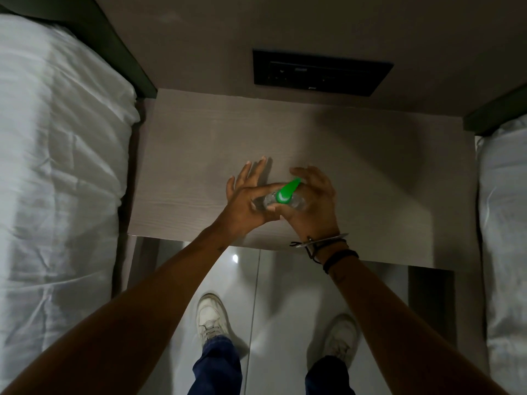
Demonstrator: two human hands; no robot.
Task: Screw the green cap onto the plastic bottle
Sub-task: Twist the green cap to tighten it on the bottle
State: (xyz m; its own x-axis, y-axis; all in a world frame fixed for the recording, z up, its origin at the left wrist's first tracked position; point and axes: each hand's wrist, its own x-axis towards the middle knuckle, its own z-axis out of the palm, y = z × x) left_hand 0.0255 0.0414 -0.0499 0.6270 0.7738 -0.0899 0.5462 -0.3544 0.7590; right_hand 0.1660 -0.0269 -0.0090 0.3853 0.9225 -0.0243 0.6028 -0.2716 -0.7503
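A clear plastic bottle [299, 203] stands upright on the pale wooden nightstand [356, 172], seen from above. The green cap [282, 197] sits on its neck, with a green streak running up and right from it. My right hand [315, 208] curls around the bottle's right side and holds it. My left hand [242, 205] comes in from the left. Its thumb and forefinger pinch at the cap and neck, while its other fingers are spread out over the tabletop. The lower body of the bottle is hidden by my hands.
A bed with white sheets [57, 166] borders the nightstand on the left, and another bed [504, 238] on the right. A black socket panel [320, 72] is set in the wall behind. My white shoes [211, 317] stand on the glossy floor below.
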